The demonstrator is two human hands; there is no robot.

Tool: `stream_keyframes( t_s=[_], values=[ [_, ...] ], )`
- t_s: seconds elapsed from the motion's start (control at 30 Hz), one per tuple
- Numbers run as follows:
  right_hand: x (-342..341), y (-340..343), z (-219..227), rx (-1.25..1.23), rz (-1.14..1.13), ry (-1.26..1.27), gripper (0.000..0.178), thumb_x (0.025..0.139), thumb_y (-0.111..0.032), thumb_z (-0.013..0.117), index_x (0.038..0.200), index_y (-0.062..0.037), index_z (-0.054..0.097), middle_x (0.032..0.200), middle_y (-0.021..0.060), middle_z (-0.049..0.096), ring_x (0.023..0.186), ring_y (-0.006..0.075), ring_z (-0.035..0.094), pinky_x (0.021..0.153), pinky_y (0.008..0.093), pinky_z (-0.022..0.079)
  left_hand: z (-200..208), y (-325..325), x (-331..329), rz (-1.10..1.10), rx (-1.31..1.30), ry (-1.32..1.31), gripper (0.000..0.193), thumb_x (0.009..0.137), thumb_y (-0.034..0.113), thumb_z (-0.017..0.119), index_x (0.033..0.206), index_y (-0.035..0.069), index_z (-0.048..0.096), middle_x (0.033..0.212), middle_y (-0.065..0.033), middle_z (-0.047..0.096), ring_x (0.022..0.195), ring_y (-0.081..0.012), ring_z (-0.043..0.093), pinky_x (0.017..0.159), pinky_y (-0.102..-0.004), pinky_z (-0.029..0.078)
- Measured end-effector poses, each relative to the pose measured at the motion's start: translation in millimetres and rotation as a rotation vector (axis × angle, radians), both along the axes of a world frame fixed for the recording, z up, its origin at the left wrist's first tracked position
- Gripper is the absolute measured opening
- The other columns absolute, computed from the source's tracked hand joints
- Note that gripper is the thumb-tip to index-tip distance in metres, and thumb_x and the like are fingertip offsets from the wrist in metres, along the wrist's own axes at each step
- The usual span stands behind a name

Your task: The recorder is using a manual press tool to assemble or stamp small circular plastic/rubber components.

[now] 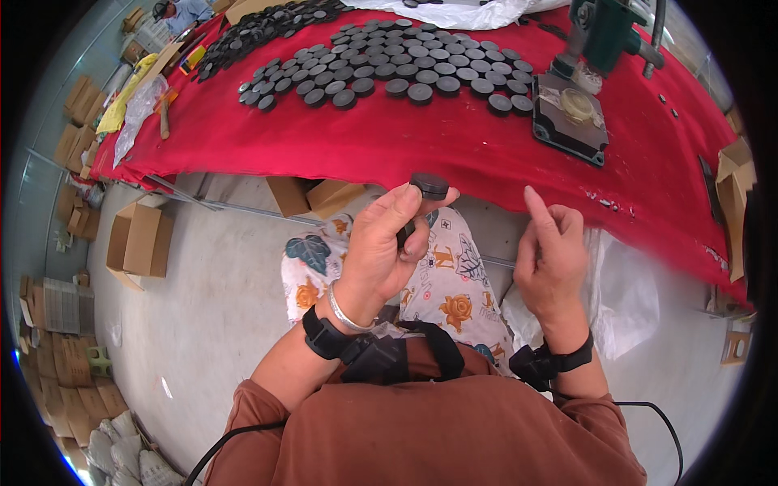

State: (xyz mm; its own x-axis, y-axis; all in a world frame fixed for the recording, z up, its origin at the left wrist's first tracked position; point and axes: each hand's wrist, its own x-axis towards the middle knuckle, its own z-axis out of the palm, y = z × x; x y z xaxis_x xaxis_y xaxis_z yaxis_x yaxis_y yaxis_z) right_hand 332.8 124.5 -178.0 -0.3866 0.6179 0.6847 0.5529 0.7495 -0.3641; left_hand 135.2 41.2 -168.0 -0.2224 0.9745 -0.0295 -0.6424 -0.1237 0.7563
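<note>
Just off the table's near edge, my left hand (379, 239) pinches a black round cap (429, 186) between thumb and fingers. Lower in the same hand, another dark piece (404, 235) shows between the curled fingers; its shape is mostly hidden. To the right, my right hand (553, 255) is raised beside the table edge, apart from the left. Its index finger points up, away from the thumb, while the other fingers are bent; nothing shows in it. Many similar black caps (420, 94) lie spread over the red tablecloth (324, 150) beyond both hands.
A green press (608, 40) with a dark base plate (579, 134) stands at the table's right. A heap of black pieces (259, 36) lies at the back left, near a hammer (164, 117). An open carton (140, 243) sits on the floor. Another person (185, 14) is at the far left.
</note>
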Motion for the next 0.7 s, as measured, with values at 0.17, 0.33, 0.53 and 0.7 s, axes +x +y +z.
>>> stream_keyframes(
  t_s=[0.17,0.33,0.53,0.7],
  values=[
    [-17,-11,9,-0.01,0.249,0.121,0.061,0.063,0.008,0.062,0.12,-0.0129,0.063,0.09,0.0109,0.054,0.065,0.0215,0.054,0.056,0.0309,0.047,5,8,8,-0.025,0.0,-0.114,0.023,0.093,0.018,0.058,0.107,0.0,0.061,0.103,-0.0138,0.066,0.05,-0.0049,0.041,0.045,-0.0163,0.035],
    [-37,4,18,-0.168,0.453,0.268,0.05,0.07,0.003,0.068,0.118,-0.0089,0.063,0.089,0.0103,0.054,0.064,0.0201,0.054,0.054,0.0278,0.046,-4,18,10,-0.067,-0.044,-0.178,0.024,0.089,0.012,0.062,0.111,0.001,0.061,0.094,-0.0071,0.065,0.051,-0.0055,0.046,0.043,-0.0176,0.035],
    [-26,46,10,-0.462,0.607,0.297,0.033,0.076,0.002,0.069,0.108,-0.002,0.065,0.086,0.0096,0.056,0.068,0.0171,0.057,0.057,0.0262,0.046,-4,41,15,-0.115,-0.163,-0.088,0.028,0.087,0.008,0.065,0.113,0.002,0.061,0.084,-0.0026,0.063,0.052,-0.0052,0.048,0.043,-0.0175,0.032],
    [-14,65,0,-0.422,0.531,0.34,0.034,0.076,0.002,0.068,0.109,-0.0026,0.065,0.086,0.0094,0.056,0.07,0.0174,0.057,0.058,0.0269,0.046,-8,71,28,-0.127,-0.238,-0.077,0.028,0.087,0.006,0.063,0.114,0.001,0.06,0.08,-0.0024,0.063,0.051,-0.0051,0.047,0.043,-0.0175,0.032]
  ],
)
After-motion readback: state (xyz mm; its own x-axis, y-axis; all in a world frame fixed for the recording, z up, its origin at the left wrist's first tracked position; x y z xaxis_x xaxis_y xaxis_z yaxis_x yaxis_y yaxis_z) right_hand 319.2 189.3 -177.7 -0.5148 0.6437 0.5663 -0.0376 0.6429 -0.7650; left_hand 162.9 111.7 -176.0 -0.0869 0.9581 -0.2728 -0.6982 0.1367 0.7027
